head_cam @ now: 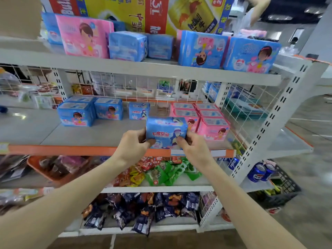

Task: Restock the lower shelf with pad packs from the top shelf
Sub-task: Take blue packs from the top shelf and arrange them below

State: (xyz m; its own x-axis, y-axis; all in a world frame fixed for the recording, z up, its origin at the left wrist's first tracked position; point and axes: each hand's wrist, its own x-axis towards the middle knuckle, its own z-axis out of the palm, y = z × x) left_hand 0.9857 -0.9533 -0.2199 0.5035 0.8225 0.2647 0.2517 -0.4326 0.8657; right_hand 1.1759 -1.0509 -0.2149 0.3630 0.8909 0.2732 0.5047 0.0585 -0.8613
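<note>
Holding 1 blue pad pack [166,132] upright at centre frame, both hands are engaged in the head view. The left hand [133,147] curls its fingers round the pack's lower-left corner, thumb on the printed face. The right hand [193,150] pinches the lower-right corner in the same manner. The pack is at the front edge of the lower shelf [89,135], just above the orange price strip [62,150]. It is just beside the pink packs [213,129] to its right and in front of 1 matching small blue pack [138,110].

Risks from this position:
- Release too near the front edge may let the pack tip over the strip onto the snack bags [161,169] below.
- Pushing it back at an angle may shove the pink stack, since the pack's right side is close against it.
- The soft wrapper may crumple under the corner grip.

Limits of the view:
- Both hands cover the pack's bottom edge, so contact with the shelf cannot be confirmed.
- Stock on the top shelf [125,66] fills the upper frame, but packs behind the front row are concealed.
- Blur obscures goods at far left.
- Price-label print is unreadable.
</note>
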